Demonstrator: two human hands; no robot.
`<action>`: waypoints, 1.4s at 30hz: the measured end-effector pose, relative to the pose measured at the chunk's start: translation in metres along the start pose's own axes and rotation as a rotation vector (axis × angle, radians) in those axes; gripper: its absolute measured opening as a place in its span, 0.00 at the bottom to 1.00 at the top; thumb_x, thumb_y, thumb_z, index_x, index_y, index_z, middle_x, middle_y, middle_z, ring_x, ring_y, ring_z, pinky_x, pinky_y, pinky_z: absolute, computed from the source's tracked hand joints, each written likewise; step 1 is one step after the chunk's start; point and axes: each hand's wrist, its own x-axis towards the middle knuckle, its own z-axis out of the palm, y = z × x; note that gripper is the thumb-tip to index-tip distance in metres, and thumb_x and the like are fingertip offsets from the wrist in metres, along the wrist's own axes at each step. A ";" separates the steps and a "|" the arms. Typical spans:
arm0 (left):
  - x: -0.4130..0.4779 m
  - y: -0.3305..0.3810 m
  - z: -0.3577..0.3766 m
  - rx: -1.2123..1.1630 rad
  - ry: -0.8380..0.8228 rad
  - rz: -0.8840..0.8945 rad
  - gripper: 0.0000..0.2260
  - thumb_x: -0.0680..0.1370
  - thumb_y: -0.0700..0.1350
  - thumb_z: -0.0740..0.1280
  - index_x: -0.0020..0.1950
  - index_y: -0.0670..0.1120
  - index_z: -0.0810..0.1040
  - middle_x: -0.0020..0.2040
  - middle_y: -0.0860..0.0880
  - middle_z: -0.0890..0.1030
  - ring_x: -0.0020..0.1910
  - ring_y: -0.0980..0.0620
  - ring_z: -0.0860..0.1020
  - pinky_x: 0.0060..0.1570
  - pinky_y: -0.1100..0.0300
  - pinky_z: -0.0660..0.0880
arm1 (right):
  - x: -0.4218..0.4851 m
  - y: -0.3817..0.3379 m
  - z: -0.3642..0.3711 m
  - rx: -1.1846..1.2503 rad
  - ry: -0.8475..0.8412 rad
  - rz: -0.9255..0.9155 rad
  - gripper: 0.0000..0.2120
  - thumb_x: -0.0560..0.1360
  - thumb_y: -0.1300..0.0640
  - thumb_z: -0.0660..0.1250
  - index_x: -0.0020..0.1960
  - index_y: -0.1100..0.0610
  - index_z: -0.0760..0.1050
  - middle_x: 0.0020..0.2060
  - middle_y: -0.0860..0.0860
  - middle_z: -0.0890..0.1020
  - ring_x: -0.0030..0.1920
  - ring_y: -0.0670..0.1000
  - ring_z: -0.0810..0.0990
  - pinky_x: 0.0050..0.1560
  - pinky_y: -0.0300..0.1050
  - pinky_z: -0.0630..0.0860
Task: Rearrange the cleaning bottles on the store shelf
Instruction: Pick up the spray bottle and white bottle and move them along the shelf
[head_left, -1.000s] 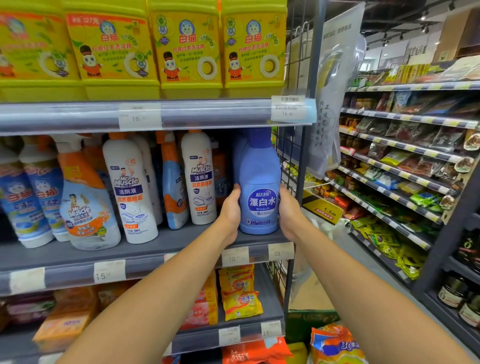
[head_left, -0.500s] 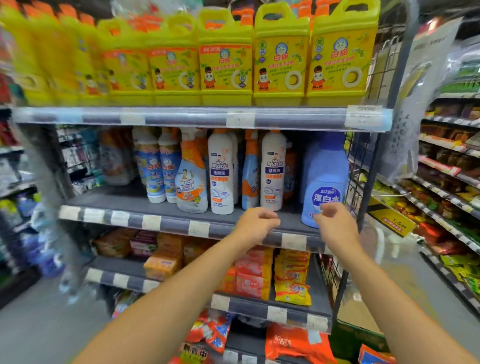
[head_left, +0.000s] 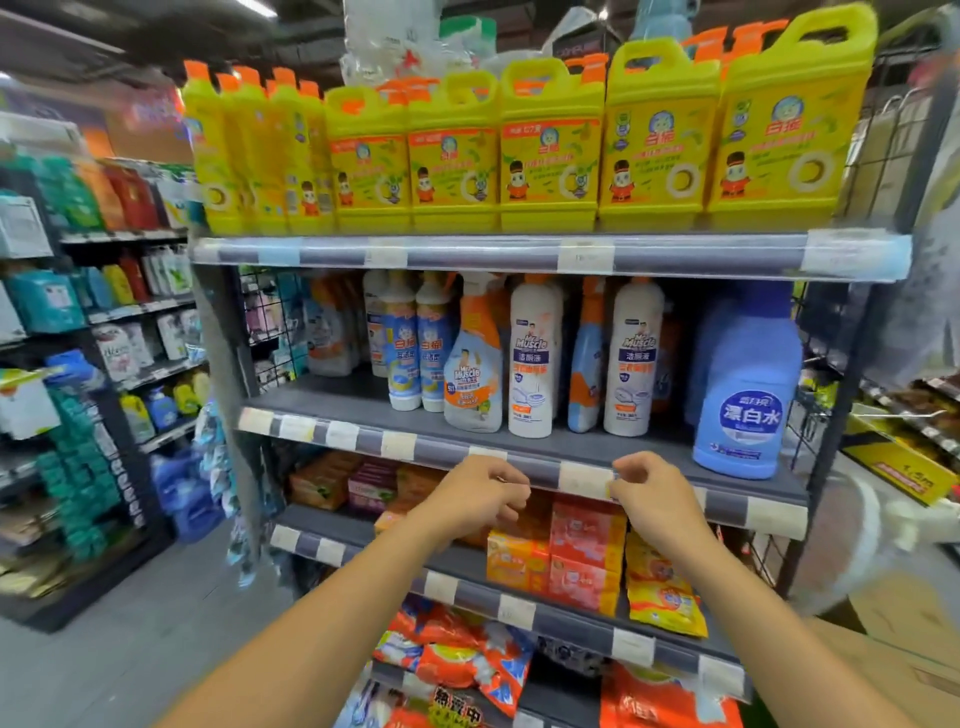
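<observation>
Head view: both hands clear of bottles. Left hand (head_left: 475, 493), right hand (head_left: 655, 499) hover at middle shelf rail (head_left: 363, 439), fingers loosely curled, holding nothing. Blue bleach bottle (head_left: 748, 395) upright at shelf's right end, faced forward, label readable for shoppers.

The top shelf (head_left: 467, 255) carries a row of handled jugs (head_left: 550, 150) across its full width. On the middle shelf (head_left: 322, 405) directly below, the bleach bottle (head_left: 745, 384) stands at the far right end, near the front edge and apart from its neighbours. Leftward from it stand a tall bottle (head_left: 632, 358), a slim bottle (head_left: 587, 358), a second tall bottle (head_left: 535, 358), a spray bottle (head_left: 474, 358) and two shorter bottles (head_left: 418, 348) side by side; further bottles stand behind these. The lower shelf (head_left: 467, 590) beneath holds packets (head_left: 587, 556). The left hand (head_left: 478, 493) and right hand (head_left: 654, 493) sit side by side before the middle shelf's front edge, left of the bleach bottle and apart from the bottles.
</observation>
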 end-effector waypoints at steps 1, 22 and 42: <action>0.003 -0.002 -0.006 -0.017 0.000 0.005 0.07 0.76 0.46 0.68 0.53 0.48 0.81 0.44 0.49 0.85 0.41 0.54 0.83 0.39 0.64 0.78 | 0.002 -0.003 0.005 -0.009 -0.007 -0.003 0.09 0.75 0.56 0.67 0.54 0.49 0.74 0.52 0.48 0.78 0.48 0.47 0.76 0.39 0.40 0.69; 0.171 -0.045 -0.084 -0.175 0.385 0.230 0.32 0.61 0.47 0.82 0.58 0.52 0.68 0.54 0.52 0.80 0.50 0.56 0.80 0.52 0.57 0.79 | 0.124 -0.063 0.123 0.133 0.290 -0.013 0.36 0.61 0.50 0.80 0.64 0.54 0.68 0.56 0.52 0.79 0.53 0.51 0.80 0.53 0.49 0.79; 0.201 -0.038 -0.098 -0.505 0.098 0.154 0.30 0.49 0.44 0.84 0.49 0.44 0.82 0.42 0.49 0.87 0.41 0.52 0.86 0.36 0.60 0.81 | 0.138 -0.061 0.138 0.012 0.369 -0.017 0.26 0.62 0.50 0.80 0.53 0.55 0.71 0.46 0.50 0.81 0.46 0.51 0.81 0.44 0.47 0.79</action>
